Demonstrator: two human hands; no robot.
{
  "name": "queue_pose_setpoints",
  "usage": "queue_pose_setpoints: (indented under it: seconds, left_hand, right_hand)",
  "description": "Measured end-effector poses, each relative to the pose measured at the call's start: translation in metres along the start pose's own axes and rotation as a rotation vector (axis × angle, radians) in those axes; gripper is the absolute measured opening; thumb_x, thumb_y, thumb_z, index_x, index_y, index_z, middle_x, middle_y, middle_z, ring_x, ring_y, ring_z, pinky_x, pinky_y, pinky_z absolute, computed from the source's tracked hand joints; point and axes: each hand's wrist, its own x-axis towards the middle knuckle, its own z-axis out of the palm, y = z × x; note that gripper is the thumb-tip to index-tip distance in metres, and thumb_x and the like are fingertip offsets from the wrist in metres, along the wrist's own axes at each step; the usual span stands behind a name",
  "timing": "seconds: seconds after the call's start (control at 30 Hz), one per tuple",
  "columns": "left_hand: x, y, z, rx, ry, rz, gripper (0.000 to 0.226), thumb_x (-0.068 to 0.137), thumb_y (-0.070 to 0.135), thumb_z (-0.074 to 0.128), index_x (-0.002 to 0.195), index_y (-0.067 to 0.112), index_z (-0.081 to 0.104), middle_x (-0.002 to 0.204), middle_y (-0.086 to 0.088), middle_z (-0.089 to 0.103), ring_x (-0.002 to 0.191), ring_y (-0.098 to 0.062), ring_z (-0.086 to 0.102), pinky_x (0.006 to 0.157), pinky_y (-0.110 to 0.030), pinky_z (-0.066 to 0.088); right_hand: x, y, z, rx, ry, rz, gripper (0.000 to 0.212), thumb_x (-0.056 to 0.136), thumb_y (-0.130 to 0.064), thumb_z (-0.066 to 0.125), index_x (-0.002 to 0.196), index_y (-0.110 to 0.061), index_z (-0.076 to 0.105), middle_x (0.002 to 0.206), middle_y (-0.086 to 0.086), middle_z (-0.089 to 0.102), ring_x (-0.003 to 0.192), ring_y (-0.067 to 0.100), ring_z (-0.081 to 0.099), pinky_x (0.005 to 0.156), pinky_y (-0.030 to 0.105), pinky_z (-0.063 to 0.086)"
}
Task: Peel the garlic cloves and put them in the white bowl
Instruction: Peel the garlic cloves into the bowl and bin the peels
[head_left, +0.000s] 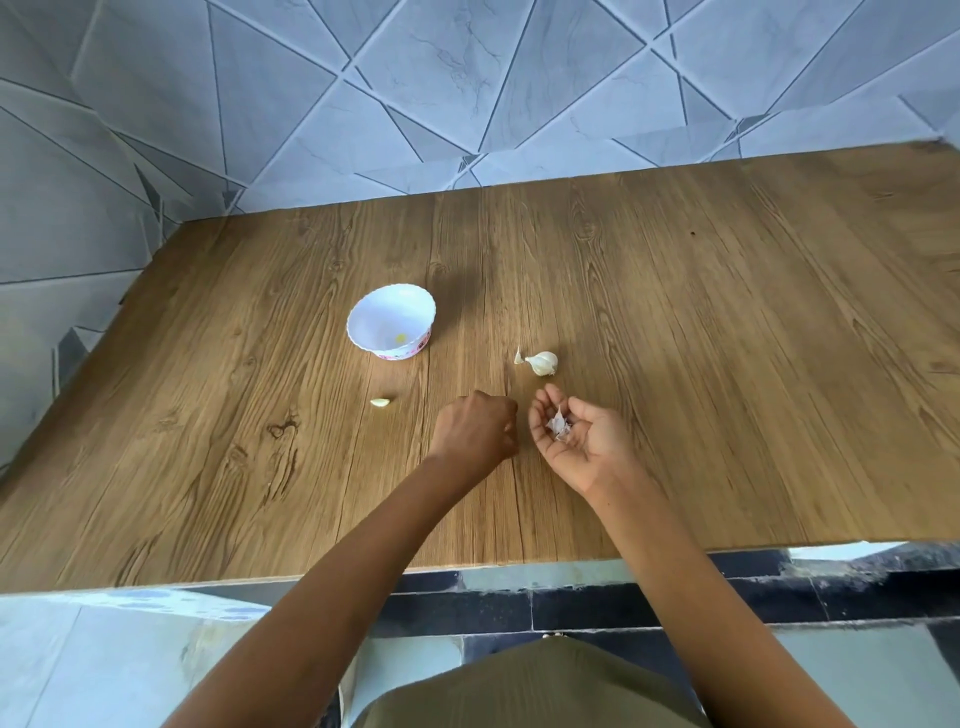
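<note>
Your right hand (576, 434) lies palm up, its fingers (537, 415) loosely half-curled and slightly spread into a cup. A small clump of papery white garlic skins (558, 423) rests in the palm. Your left hand (475, 431) shows only its back; its fingers are curled under like a fist, and you cannot tell whether they pinch anything. The two hands sit just beside each other with a narrow gap between them. The white garlic bulb (543, 362) lies on the brown wood-grain tabletop (727, 364) just beyond your right fingertips, with a loose sliver of skin (518, 356) just beside it on its left. One pale peeled garlic clove (380, 402) lies on the tabletop left of your left hand, near the small white scalloped bowl with a pink-patterned base (410, 306) but outside it. Open wood runs wide to the right and on toward the far edge by the tiled wall. Both forearms reach forward across the near edge and angle inward, wrists low over the wood.
</note>
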Motion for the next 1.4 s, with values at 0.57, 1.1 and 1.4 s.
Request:
queue_pose_setpoints:
  seconds: [0.57, 1.1, 1.4]
  left_hand:
    - [-0.007, 0.036, -0.031, -0.112, 0.229, 0.108, 0.011, 0.083, 0.016, 0.058, 0.089, 0.021, 0.066, 0.087, 0.005, 0.066, 0.081, -0.017, 0.063, 0.061, -0.027, 0.045]
    - [-0.041, -0.002, -0.008, -0.732, 0.517, -0.166, 0.024, 0.081, -0.004, 0.061, 0.095, 0.012, 0.072, 0.091, 0.007, 0.071, 0.081, -0.004, 0.066, 0.076, -0.012, 0.050]
    - [-0.128, -0.072, 0.007, -0.789, 0.680, -0.515, 0.028, 0.081, -0.001, 0.066, 0.094, 0.023, 0.069, 0.090, 0.020, 0.067, 0.078, 0.013, 0.062, 0.073, -0.004, 0.045]
  right_hand:
    - [-0.002, 0.000, 0.010, -0.045, 0.009, 0.065, 0.023, 0.096, -0.003, 0.036, 0.087, 0.002, 0.056, 0.055, 0.011, 0.062, 0.043, 0.015, 0.060, 0.042, 0.019, 0.049]
    - [0.002, -0.007, 0.005, -0.172, -0.032, 0.120, 0.030, 0.098, -0.007, 0.037, 0.080, 0.005, 0.059, 0.074, 0.016, 0.065, 0.076, 0.023, 0.060, 0.075, 0.031, 0.050]
    - [0.003, 0.080, 0.032, -0.387, -0.105, 0.390, 0.032, 0.100, -0.009, 0.033, 0.087, 0.004, 0.060, 0.082, 0.015, 0.062, 0.078, 0.022, 0.059, 0.059, 0.027, 0.056]
